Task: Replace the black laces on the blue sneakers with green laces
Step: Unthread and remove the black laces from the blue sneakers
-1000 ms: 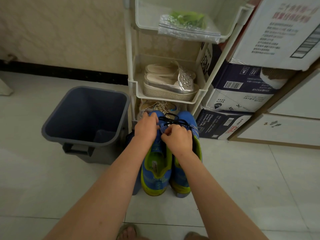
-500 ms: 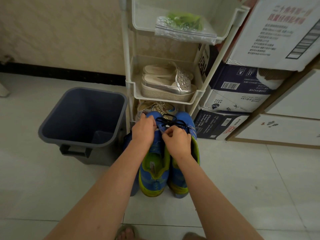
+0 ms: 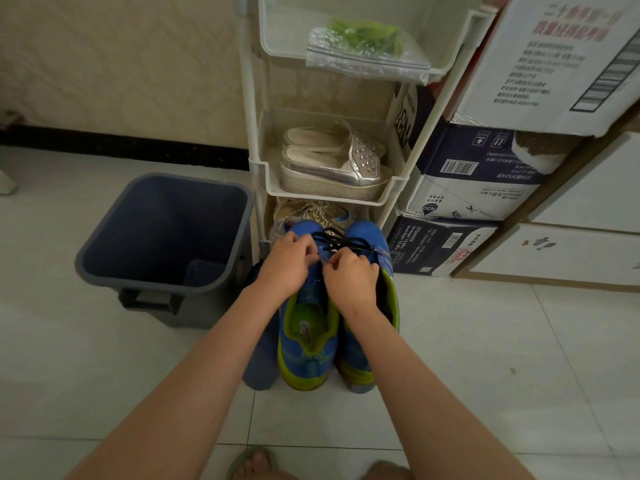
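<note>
Black laces [image 3: 341, 242] at frame centre, over forepart of blue sneakers [image 3: 308, 327], just above knuckles. Shoe long axis runs up frame. Left hand [image 3: 289, 261] and right hand [image 3: 351, 275] equally near, fingers curled, pinching lace.

Two blue sneakers [image 3: 308, 344] with lime-green lining stand side by side on the tiled floor, toes at the foot of the white shelf rack [image 3: 258, 168]. The left hand [image 3: 289, 263] and right hand [image 3: 351, 277] meet over the toe end, fingers curled, pinching the black laces [image 3: 341, 242], which lie loose across both shoes. A clear bag of green laces [image 3: 363, 46] lies in the rack's top tray. A grey bin [image 3: 166, 233] stands just left of the rack.
</note>
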